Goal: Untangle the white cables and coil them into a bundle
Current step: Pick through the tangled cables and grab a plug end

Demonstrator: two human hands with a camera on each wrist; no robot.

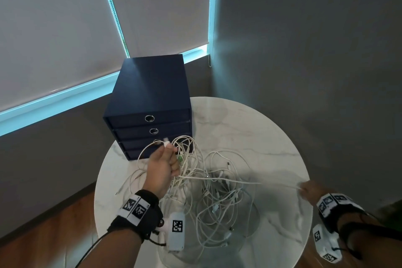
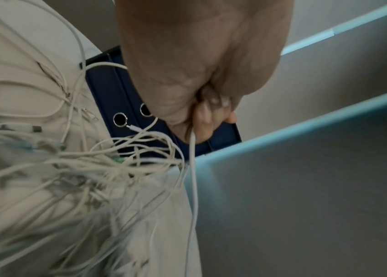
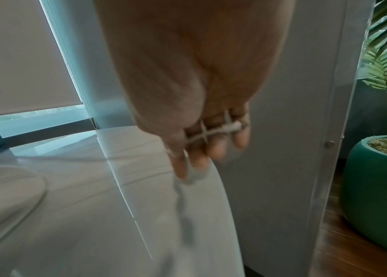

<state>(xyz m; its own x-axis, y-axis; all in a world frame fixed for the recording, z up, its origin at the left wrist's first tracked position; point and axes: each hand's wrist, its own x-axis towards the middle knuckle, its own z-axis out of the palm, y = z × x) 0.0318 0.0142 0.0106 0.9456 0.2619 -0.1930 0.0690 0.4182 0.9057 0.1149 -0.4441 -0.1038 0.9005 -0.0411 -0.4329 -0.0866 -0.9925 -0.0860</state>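
A tangle of white cables (image 1: 215,198) lies in the middle of the round marble table (image 1: 272,137). My left hand (image 1: 165,163) is raised over the tangle's left side and grips a bunch of strands, with a white plug (image 1: 166,142) sticking out above the thumb. In the left wrist view, one white cable (image 2: 193,168) drops from the curled fingers (image 2: 207,116). My right hand (image 1: 309,188) is at the table's right edge and pinches the end of a white cable (image 1: 272,184) pulled taut from the tangle. In the right wrist view, that cable end (image 3: 218,130) runs across the curled fingers (image 3: 216,148).
A dark blue drawer box (image 1: 150,106) with ring pulls stands at the table's back left, just behind the tangle. A wall and window blinds close in behind it. A green plant pot (image 3: 377,195) stands on the wooden floor to the right of the table.
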